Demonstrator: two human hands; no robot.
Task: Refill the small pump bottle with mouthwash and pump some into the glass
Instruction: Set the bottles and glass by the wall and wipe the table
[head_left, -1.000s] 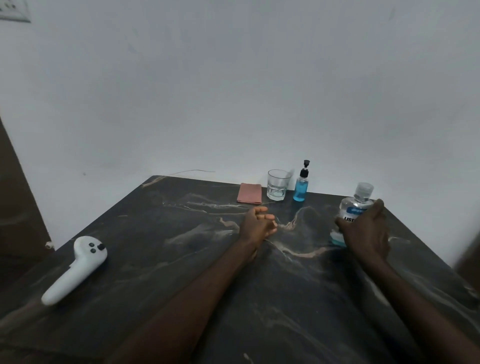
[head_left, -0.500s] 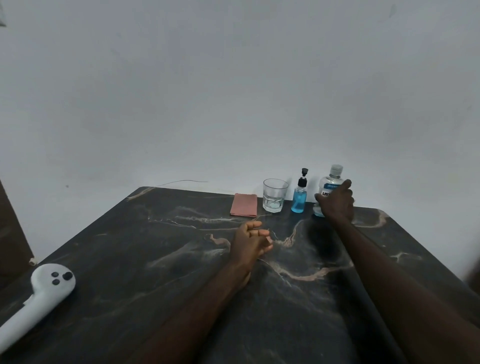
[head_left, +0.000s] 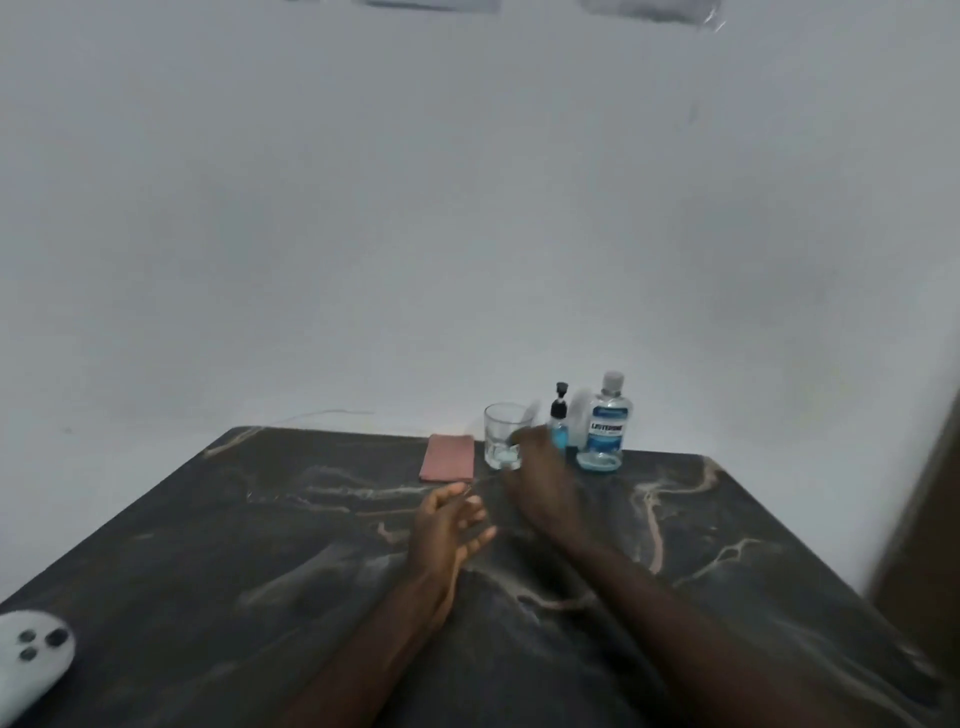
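The large mouthwash bottle (head_left: 607, 426), clear with blue liquid and a white cap, stands upright at the table's far edge. Just left of it is the small pump bottle (head_left: 560, 410), with a black pump and blue liquid. The empty-looking glass (head_left: 501, 431) stands left of that. My right hand (head_left: 543, 483) is motion-blurred just in front of the glass and the pump bottle, its fingertips overlapping their bases, and nothing shows in its grip. My left hand (head_left: 447, 525) rests on the table nearer me, fingers spread and empty.
A folded pink cloth (head_left: 448, 457) lies left of the glass. A white controller (head_left: 31, 660) sits at the near left corner of the dark marble table (head_left: 260, 545). A white wall rises behind the table. A brown panel (head_left: 924, 519) stands at the right.
My right hand carried the mouthwash bottle to the back next to the pump bottle, let go of it and moved left. My left hand's fingers have spread.
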